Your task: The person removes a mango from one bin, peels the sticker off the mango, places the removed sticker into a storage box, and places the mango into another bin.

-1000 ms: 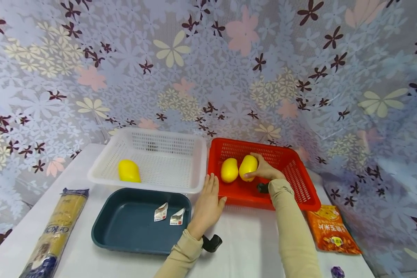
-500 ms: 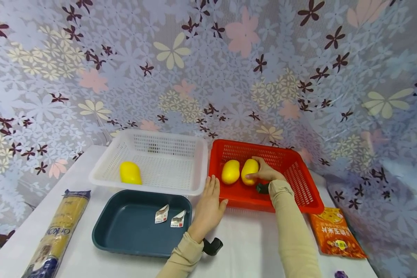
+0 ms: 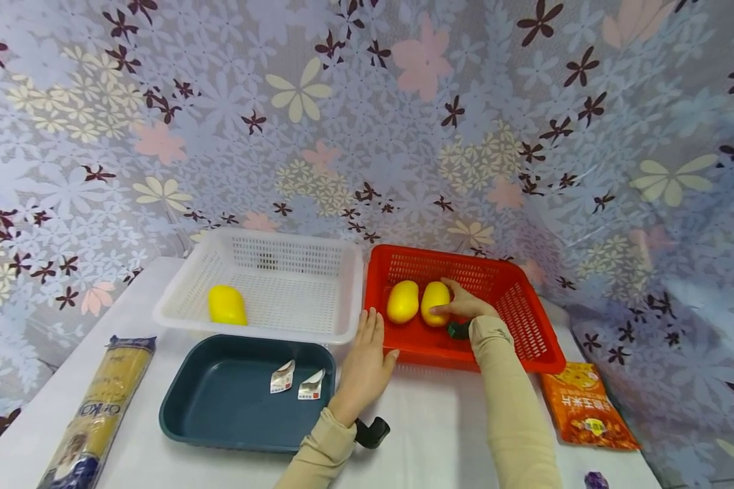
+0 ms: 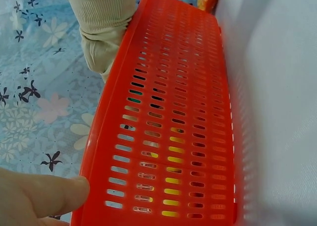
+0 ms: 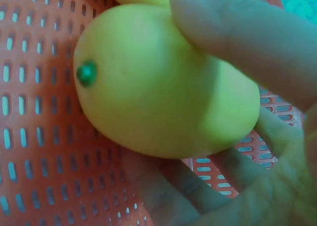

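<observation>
In the head view my right hand (image 3: 467, 301) holds a yellow mango (image 3: 434, 304) inside the red basket (image 3: 440, 354). The right wrist view shows my thumb over this mango (image 5: 158, 87), which has a green stem nub, and my fingers beneath and beside it. A second yellow mango (image 3: 402, 302) lies just left of it in the same basket. My left hand (image 3: 365, 367) rests at the basket's front left corner with straight fingers. Its thumb (image 4: 64, 194) touches the red rim in the left wrist view.
Left of the red basket stands a white basket (image 3: 355, 305) with a yellow fruit (image 3: 227, 305) in it. In front is a dark blue tray (image 3: 232, 407) with two peeling labels. A pasta pack (image 3: 98, 414) lies at far left, an orange snack bag (image 3: 589, 407) at right.
The mango in my right hand has come down slightly beside the other one. My left hand has stayed at the basket's corner.
</observation>
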A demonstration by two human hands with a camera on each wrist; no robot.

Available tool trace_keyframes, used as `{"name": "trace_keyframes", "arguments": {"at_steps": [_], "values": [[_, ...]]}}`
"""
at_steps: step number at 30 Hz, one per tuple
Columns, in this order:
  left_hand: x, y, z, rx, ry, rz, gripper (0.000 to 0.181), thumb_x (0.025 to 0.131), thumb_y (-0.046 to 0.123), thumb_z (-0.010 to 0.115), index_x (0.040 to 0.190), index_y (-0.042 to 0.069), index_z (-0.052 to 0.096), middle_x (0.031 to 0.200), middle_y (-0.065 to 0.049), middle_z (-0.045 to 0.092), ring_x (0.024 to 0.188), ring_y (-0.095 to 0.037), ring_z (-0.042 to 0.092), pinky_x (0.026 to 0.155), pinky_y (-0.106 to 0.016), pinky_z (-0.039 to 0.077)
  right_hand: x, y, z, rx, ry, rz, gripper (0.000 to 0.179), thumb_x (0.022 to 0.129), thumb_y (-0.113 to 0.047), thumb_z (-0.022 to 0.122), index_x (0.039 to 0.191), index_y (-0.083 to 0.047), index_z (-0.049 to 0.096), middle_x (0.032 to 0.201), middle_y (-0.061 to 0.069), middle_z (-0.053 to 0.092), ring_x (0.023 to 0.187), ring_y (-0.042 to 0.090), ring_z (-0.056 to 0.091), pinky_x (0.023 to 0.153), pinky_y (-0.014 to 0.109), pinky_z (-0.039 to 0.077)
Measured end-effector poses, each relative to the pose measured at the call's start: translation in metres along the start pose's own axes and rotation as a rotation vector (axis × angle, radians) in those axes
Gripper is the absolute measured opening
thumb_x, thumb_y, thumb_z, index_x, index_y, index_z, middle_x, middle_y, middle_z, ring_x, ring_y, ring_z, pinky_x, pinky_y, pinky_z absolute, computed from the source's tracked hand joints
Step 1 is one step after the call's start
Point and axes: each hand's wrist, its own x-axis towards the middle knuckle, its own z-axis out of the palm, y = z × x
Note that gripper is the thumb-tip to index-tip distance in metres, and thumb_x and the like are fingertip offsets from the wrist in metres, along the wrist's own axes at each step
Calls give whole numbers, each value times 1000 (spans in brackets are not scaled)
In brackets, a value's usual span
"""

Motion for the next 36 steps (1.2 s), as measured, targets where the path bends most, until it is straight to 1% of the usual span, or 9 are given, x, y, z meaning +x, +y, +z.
{"name": "trace_keyframes", "arguments": {"at_steps": [3, 7, 11, 15, 20, 25, 28, 31, 36], "values": [[-2, -1, -2, 1, 12, -1, 67, 91, 22, 65, 146, -4, 36, 157, -20, 30, 149, -36, 20, 113, -44, 33, -4, -6, 2, -30, -22, -2, 96, 91, -33, 65, 154, 1, 0, 158, 31, 5, 145, 48, 13, 116, 62, 18], [-3, -2, -4, 6, 25, 3, 67, 91, 21, 65, 145, -5, 37, 156, -20, 31, 148, -36, 22, 113, -44, 34, -6, -12, 2, -43, -23, -5, 96, 92, -32, 63, 153, 3, -1, 157, 33, 7, 144, 48, 15, 117, 60, 20], [-4, -2, -5, -1, 27, 3, 65, 91, 20, 65, 144, -7, 39, 156, -21, 31, 148, -37, 22, 113, -45, 34, -8, -16, 0, -62, -22, 22, 93, 94, -35, 60, 154, 2, -1, 159, 29, 3, 146, 47, 11, 117, 60, 19], [-5, -2, -7, -13, 17, 3, 63, 91, 20, 65, 142, -8, 41, 156, -22, 31, 148, -38, 21, 115, -46, 31, -14, -22, -2, -70, -32, 26, 92, 95, -37, 58, 154, 2, 0, 160, 27, 0, 147, 46, 7, 117, 60, 18], [-9, 0, -14, -39, -45, 13, 62, 93, 20, 63, 142, -9, 40, 155, -25, 30, 148, -40, 21, 114, -49, 31, -23, -29, -5, -43, -12, 18, 90, 95, -35, 58, 154, 3, 1, 159, 29, 4, 146, 47, 10, 117, 61, 19], [-15, 4, -28, -72, -118, 32, 58, 94, 20, 60, 140, -11, 42, 153, -28, 31, 146, -42, 24, 112, -51, 33, -35, -44, -2, -41, 4, -26, 84, 97, -32, 55, 154, 3, 4, 159, 29, 6, 146, 47, 10, 116, 62, 19], [-19, 7, -37, -72, -139, 39, 57, 95, 21, 59, 139, -11, 43, 151, -29, 34, 143, -43, 30, 111, -52, 35, -43, -55, 3, -49, 42, -44, 82, 97, -32, 55, 154, 1, 6, 160, 28, 8, 146, 47, 11, 116, 63, 19], [-22, 8, -45, -83, -160, 31, 55, 95, 21, 59, 138, -10, 45, 149, -28, 39, 139, -42, 37, 109, -53, 37, -52, -65, 14, -63, 105, -57, 79, 97, -32, 55, 154, 0, 10, 159, 27, 11, 146, 46, 14, 116, 62, 20], [-27, 4, -59, -108, -197, 47, 48, 97, 20, 56, 136, -7, 50, 143, -24, 48, 132, -39, 48, 107, -52, 41, -69, -80, 42, -72, 254, -123, 72, 96, -31, 58, 152, -1, 24, 156, 25, 26, 144, 43, 26, 115, 58, 26]]}}
